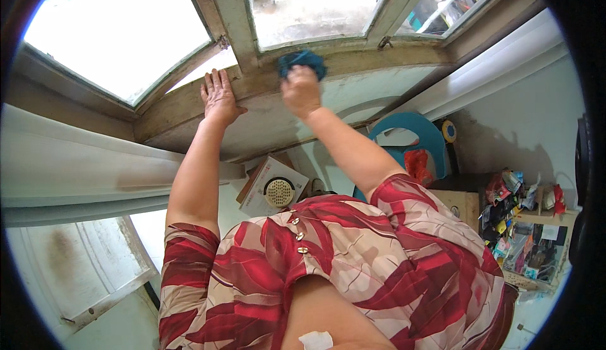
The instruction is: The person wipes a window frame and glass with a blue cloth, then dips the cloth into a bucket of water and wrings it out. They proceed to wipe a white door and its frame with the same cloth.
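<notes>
My right hand (302,89) grips a bunched dark blue cloth (303,61) against the lower rail of a worn wooden window frame (378,61). The hand looks slightly blurred. To its left, my left hand (220,95) lies palm down on the wooden sill (182,99), fingers apart and holding nothing. Just behind those fingertips is a bright gap beside the left window sash (177,73), which stands ajar. Above the cloth is a glass pane (317,14) with a dirty lower part. A metal catch (385,43) sits on the rail farther right.
White curtains (94,156) hang at the left, and another curtain (502,66) at the right. Below the sill stand a teal plastic chair (407,120) with a red bag (416,165) and a white box (265,184). Cluttered small goods (509,208) fill the right side beside a cardboard box (457,203).
</notes>
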A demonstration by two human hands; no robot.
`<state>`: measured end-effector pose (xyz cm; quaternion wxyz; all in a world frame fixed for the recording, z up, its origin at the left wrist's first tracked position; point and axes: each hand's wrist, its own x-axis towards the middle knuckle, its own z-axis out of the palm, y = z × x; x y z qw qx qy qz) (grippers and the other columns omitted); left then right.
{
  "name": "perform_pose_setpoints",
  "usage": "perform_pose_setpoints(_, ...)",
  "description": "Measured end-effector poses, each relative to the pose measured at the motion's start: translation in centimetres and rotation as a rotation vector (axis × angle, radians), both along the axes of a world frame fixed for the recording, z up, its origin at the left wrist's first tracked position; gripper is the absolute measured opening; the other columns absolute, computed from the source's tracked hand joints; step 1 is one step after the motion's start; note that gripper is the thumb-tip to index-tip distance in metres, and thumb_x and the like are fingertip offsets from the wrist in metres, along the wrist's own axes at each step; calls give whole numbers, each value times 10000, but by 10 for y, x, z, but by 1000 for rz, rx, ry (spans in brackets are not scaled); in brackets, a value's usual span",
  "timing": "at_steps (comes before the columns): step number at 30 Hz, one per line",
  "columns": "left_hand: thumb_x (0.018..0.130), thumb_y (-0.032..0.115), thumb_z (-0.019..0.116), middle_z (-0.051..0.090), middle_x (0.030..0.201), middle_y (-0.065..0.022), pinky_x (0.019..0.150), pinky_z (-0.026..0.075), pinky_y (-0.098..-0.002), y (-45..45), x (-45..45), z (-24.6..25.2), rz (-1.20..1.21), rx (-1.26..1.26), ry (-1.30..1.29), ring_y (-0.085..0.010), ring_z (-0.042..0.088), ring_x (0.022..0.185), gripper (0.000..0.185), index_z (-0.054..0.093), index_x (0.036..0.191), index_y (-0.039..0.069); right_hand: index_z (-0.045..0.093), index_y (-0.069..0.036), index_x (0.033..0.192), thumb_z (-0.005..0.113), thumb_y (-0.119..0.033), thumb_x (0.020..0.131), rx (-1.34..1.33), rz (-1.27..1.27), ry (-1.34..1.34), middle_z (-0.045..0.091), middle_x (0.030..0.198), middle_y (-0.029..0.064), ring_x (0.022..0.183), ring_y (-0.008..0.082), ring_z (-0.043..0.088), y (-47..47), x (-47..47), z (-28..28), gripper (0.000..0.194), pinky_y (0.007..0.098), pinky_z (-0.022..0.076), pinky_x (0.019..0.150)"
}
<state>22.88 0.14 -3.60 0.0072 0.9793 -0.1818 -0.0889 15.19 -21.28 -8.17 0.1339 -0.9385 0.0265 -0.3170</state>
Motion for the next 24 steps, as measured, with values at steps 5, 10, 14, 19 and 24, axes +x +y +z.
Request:
perform_pose_setpoints(5,671,369,910,101,1668,-203,1250,97,-498,8,12,-10,-90,-102,4,-354,59,1553,1266,115,1597,33,687,-47,862,613,-163,840,-12,154,-124,671,959,158,972,352,601,-28,11,-18,140,488,466,892)
perform_pose_setpoints(10,676,324,907,123,1674,-150,1259,120,-489,82,20,5,-97,-134,65,-325,94,1551,1249,110,1600,55,637,-56,739,595,-139,822,-67,-172,10,626,782,173,754,376,601,-198,-24,-14,124,498,480,734)
perform_pose_setpoints(14,652,225,921,118,1674,-151,1249,135,-501,129,22,8,-46,47,19,-349,82,1551,1267,101,1614,143,666,-14,812,585,-164,864,-123,-428,91,631,913,197,879,385,598,-212,-19,-18,178,495,490,788)
perform_pose_setpoints(19,672,214,913,83,1682,-141,1242,108,-532,125,27,-7,-33,4,23,-334,54,1557,1256,89,1618,161,662,-11,811,606,-158,828,-80,-163,-81,605,990,200,967,377,557,-82,6,-26,158,489,446,875)
perform_pose_setpoints(24,663,228,916,71,1685,-138,1239,110,-530,128,24,-3,-34,-7,16,-330,52,1558,1261,98,1619,156,667,20,940,643,-129,844,64,181,131,621,1059,221,998,395,560,62,22,-2,179,504,442,936)
